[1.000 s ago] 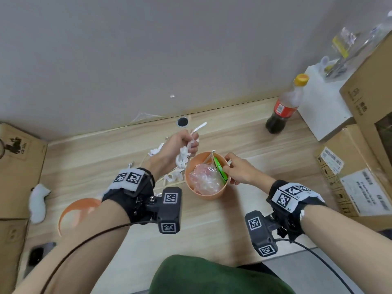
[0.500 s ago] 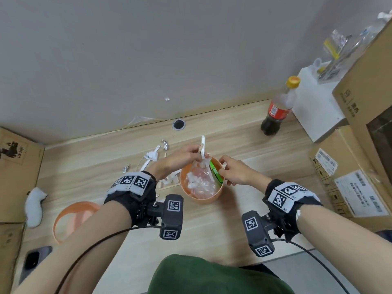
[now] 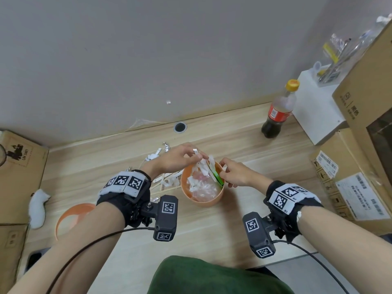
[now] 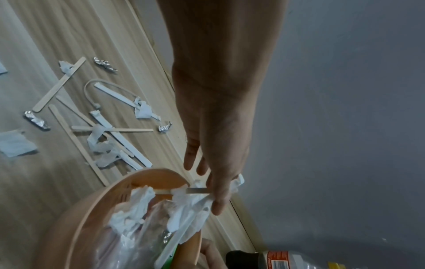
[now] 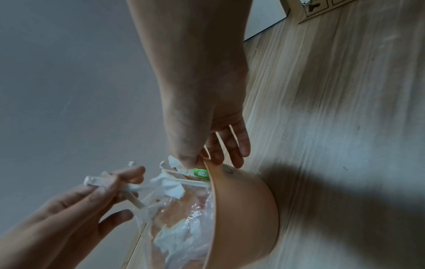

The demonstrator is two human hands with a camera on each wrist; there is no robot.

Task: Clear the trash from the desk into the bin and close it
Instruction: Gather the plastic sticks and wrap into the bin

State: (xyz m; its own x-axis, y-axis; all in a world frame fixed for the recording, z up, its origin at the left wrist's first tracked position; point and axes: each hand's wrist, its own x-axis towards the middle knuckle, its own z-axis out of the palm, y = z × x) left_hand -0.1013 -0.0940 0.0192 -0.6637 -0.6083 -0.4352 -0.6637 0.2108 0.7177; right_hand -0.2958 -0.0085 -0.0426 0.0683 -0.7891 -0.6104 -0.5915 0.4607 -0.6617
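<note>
A round orange bin [image 3: 205, 202] stands on the wooden desk, holding clear plastic, white paper and a green packet [image 3: 218, 179]. My left hand [image 3: 180, 158] hovers over its far rim and pinches a bunch of white paper scraps and thin sticks [image 3: 202, 166] that hang into the mouth. The left wrist view shows those scraps [image 4: 190, 200] under my left hand [image 4: 214, 182] at the bin's rim [image 4: 92, 200]. My right hand [image 3: 231, 172] pinches the bin's right rim, thumb inside and fingers outside [image 5: 230, 145]. More sticks, paper and foil [image 4: 103, 131] lie left of the bin.
The bin's orange lid [image 3: 63, 217] lies at the desk's front left. A cola bottle [image 3: 277, 111] stands at the back right beside a white box [image 3: 314, 111]. Cardboard boxes [image 3: 350, 177] line the right side, and another box [image 3: 19, 166] stands on the left.
My left hand carried the scraps from left of the bin to over its mouth and lowered them in. The right hand stayed on the rim.
</note>
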